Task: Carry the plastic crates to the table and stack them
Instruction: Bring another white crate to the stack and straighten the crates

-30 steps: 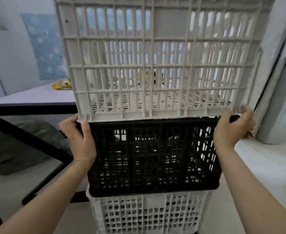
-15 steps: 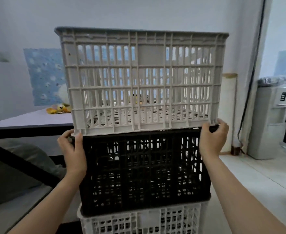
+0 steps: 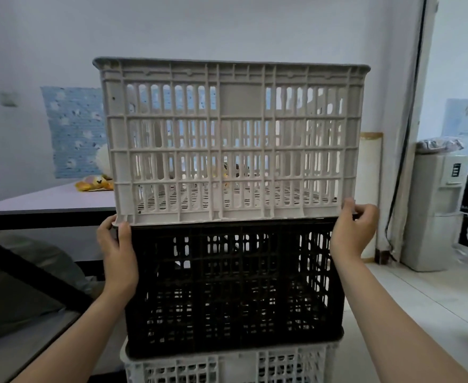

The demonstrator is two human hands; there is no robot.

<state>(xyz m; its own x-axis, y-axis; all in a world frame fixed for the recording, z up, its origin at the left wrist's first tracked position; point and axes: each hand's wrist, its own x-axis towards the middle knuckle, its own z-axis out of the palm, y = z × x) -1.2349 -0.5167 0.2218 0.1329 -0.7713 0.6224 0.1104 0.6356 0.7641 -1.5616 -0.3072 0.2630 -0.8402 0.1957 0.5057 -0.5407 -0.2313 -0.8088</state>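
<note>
Fingers (image 3: 124, 230) of both hands curled around the bottom corners of the beige crate (image 3: 231, 139), thumbs pressed flat to its front face, remaining digits wrapped behind the edges and mostly out of sight. Left hand (image 3: 118, 255) clamped at the lower left corner; right hand (image 3: 353, 230) clamped at the lower right. Directly above the fingertips: beige crate, upright, top of a three-high stack, its base apparently resting on or just clear of the rim below, hard to say which. Between the two wrists and below the thumbs: black crate (image 3: 234, 288), middle of the stack. Under that, down between the forearms: white crate (image 3: 227, 366), only its upper rim and a strip of lattice in frame. Beyond the left fingers, behind the stack: table (image 3: 45, 203) with pale top and dark frame. Past the right fingers, against the far wall: water dispenser (image 3: 434, 208), well apart from the stack. Farther back from the left thumb, near the table's rear edge: small yellow plush toy (image 3: 94, 183), partly hidden by the beige crate's corner.
</note>
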